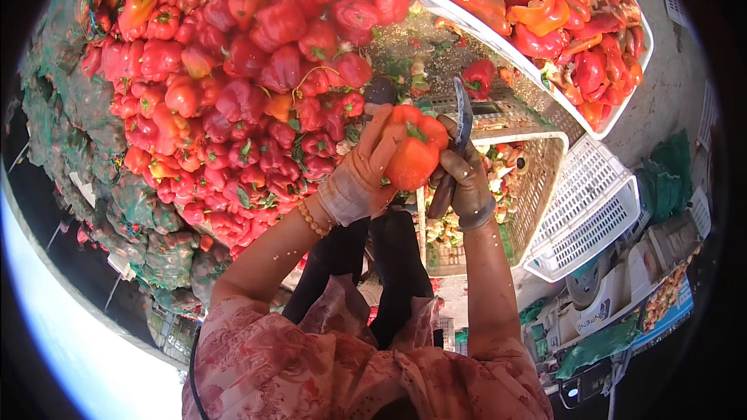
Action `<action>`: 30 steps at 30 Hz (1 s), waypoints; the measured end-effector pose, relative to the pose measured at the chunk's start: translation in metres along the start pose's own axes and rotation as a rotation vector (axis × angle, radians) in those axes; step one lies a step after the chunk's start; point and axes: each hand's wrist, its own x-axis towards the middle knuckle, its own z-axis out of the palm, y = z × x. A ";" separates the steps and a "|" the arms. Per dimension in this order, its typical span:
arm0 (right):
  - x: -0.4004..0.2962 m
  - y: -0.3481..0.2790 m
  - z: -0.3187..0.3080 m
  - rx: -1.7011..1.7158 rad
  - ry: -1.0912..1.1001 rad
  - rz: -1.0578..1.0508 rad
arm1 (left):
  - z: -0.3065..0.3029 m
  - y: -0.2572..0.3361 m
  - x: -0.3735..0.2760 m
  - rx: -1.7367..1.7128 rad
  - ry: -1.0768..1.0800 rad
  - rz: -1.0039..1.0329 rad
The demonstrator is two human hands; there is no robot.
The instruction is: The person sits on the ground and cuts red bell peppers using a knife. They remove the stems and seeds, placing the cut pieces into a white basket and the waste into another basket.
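A whole red-orange bell pepper (413, 162) with its green stem end facing up sits in the grip of my gloved left hand (363, 164). My gloved right hand (467, 181) holds a curved knife (463, 111) by its dark handle, the blade pointing up and away from me. The thumb and fingers of that hand lie close along the pepper's right side. Below the hands stands a plastic crate (540, 204) containing pepper cores and scraps. Ahead and to the left spreads a large heap of red bell peppers (245, 99).
A white crate (645, 58) of cut pepper pieces stands at the upper right. Stacked white crates (589, 210) are right of the scrap crate. Filled green mesh sacks (87, 122) line the left. A loose red pepper (479, 79) lies on the seed-strewn ground. A loaded cart (613, 297) is lower right.
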 end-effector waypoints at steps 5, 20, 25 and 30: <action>-0.025 0.001 -0.027 -0.284 0.111 -0.188 | 0.051 0.027 0.016 -0.953 0.052 -0.423; -0.085 0.046 -0.094 -0.521 0.203 -0.127 | 0.111 0.021 0.022 -0.046 -0.032 -0.077; -0.108 0.113 -0.133 -0.916 0.126 -0.281 | 0.120 -0.021 0.004 -0.398 -0.088 -0.278; -0.123 0.097 -0.128 -0.239 0.375 -0.043 | 0.088 0.012 0.019 0.041 -0.108 0.159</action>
